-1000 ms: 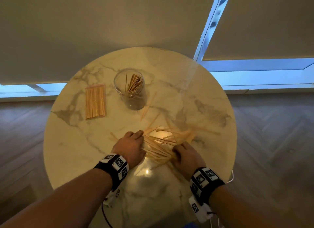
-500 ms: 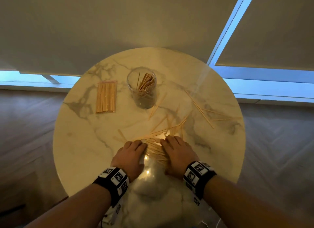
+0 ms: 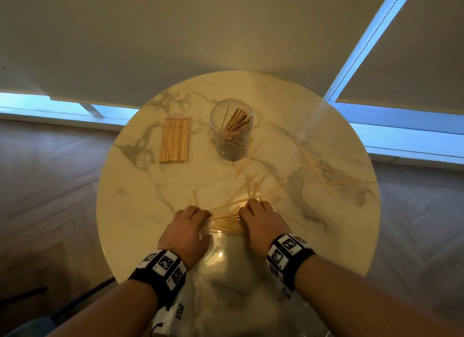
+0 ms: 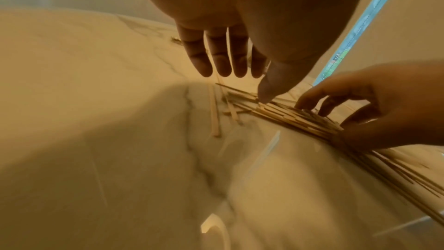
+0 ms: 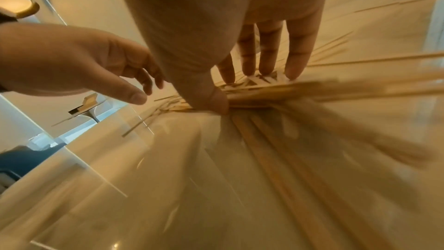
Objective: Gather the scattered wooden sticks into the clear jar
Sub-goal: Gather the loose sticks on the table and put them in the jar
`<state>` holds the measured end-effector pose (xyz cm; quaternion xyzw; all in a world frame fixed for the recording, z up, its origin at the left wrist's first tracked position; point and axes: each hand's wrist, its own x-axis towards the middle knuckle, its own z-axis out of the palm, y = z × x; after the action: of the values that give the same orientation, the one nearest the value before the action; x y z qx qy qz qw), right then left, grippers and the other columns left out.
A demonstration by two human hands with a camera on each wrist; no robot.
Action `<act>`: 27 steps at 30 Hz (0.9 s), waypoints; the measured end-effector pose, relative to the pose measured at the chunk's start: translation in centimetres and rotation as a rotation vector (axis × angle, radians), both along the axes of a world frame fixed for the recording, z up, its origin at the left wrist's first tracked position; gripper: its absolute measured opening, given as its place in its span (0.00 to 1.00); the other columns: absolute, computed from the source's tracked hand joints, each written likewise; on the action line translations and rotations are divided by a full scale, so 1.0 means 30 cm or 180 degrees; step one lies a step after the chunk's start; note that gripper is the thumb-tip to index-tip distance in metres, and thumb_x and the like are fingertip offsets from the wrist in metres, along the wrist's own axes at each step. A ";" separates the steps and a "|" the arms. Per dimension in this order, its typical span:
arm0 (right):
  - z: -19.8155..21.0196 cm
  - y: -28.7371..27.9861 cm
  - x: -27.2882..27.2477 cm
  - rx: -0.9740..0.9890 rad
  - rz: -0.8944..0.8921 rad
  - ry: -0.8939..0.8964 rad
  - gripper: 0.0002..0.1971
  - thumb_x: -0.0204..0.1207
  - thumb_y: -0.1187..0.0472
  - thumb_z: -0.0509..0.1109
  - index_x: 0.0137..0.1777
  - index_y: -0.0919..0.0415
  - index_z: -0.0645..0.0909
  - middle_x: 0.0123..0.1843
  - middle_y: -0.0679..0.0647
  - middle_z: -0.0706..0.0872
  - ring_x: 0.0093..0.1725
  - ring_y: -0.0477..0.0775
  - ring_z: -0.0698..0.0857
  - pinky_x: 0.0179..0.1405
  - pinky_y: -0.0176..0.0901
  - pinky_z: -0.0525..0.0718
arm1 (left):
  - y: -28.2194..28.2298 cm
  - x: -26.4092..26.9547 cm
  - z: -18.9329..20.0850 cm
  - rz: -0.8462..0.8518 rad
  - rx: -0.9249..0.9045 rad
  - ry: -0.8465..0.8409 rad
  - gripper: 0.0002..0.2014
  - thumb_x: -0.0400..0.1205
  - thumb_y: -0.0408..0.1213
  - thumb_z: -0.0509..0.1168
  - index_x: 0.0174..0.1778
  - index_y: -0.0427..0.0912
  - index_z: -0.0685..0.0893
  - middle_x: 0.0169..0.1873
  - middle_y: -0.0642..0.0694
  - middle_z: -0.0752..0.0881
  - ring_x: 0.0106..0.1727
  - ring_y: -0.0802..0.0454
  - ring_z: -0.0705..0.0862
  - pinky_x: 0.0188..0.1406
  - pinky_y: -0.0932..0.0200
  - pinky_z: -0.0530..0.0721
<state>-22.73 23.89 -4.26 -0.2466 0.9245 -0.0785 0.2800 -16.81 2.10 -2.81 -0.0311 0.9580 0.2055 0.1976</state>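
Note:
A clear jar (image 3: 231, 128) stands at the back of the round marble table (image 3: 140, 211) with several wooden sticks leaning inside. A pile of sticks (image 3: 227, 222) lies between my two hands near the front. My left hand (image 3: 198, 213) hovers at the pile's left end, fingers straight, thumb tip touching the sticks (image 4: 288, 115). My right hand (image 3: 253, 211) lies over the right part of the pile (image 5: 276, 92), fingertips and thumb pressing down on it. More loose sticks (image 3: 316, 168) lie scattered to the right and in front of the jar.
A sealed clear packet of sticks (image 3: 175, 139) lies left of the jar. The table edge runs close below my wrists. Wooden floor surrounds the table, and window blinds hang behind it.
My hands have moved closer together, and the loose sticks between them are pushed into a tighter, more parallel bundle. The right hand shifted left onto the pile.

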 end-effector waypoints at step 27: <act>-0.020 -0.116 -0.081 0.0314 0.0168 0.0036 0.20 0.79 0.57 0.67 0.71 0.54 0.74 0.69 0.53 0.76 0.65 0.59 0.76 0.56 0.55 0.86 | 0.005 0.031 -0.013 -0.1686 -0.0655 -0.1177 0.14 0.87 0.53 0.61 0.60 0.53 0.87 0.62 0.51 0.86 0.60 0.45 0.86 0.58 0.48 0.85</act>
<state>-25.16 20.41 -4.87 -0.2572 0.9219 -0.0240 0.2886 -15.87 2.24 -3.21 0.1624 0.8965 0.0402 0.4103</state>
